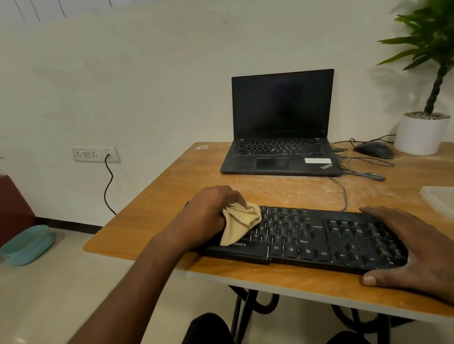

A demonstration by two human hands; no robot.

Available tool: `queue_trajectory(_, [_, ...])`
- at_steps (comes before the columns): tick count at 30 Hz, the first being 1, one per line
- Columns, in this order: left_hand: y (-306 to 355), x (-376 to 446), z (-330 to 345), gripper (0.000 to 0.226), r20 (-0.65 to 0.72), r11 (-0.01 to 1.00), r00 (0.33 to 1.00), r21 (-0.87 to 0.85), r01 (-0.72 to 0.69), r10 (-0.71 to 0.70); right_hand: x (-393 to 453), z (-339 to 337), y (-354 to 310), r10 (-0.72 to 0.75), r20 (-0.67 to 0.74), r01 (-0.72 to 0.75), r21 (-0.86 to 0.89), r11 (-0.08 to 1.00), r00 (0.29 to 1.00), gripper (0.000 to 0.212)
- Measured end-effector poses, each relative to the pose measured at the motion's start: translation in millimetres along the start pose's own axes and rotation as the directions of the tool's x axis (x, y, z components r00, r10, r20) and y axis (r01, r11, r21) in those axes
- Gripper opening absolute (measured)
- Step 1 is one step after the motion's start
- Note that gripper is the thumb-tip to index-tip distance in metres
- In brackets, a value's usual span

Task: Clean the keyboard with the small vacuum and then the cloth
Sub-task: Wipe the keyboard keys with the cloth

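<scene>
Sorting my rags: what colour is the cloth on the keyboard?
Pale beige-yellow cloth, seen in the head view.

Both forearms are bare up to the edge of the picture, and no sleeve shows on either of them. The left hand (209,211) and the right hand (420,255) wear no glove, no ring and no watch. On the right hand the thumbnail is short and plain. At the bottom two knees are visible, covered by black trousers of a plain cloth without any pattern.
</scene>
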State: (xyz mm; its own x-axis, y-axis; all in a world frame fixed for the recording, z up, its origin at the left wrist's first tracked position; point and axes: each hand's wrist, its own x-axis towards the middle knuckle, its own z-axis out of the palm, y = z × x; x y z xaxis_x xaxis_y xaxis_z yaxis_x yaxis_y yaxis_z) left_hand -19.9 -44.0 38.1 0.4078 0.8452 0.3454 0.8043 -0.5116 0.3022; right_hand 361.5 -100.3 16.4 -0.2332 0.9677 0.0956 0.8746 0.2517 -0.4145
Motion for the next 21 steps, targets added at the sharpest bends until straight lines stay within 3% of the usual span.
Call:
queue_trajectory(8, [-29, -21, -24, 0.044, 0.017, 0.986, 0.990, 0.097, 0.137, -0.140, -1, 0, 0, 0.008, 0.005, -0.008, 0.006, 1.000, 1.000, 0.114])
queue_trajectory(16, [15, 0, 1, 0.042, 0.011, 1.000, 1.000, 0.001, 0.020, -0.020, -2, -1, -1, 0.020, 0.012, -0.020, -0.004, 1.000, 1.000, 0.114])
queue_trajectory(21, [-2, -17, -13, 0.048, 0.047, 0.998, 0.998, 0.043, 0.045, -0.047, -1, 0, -1, 0.013, 0.005, -0.013, 0.003, 1.000, 1.000, 0.114])
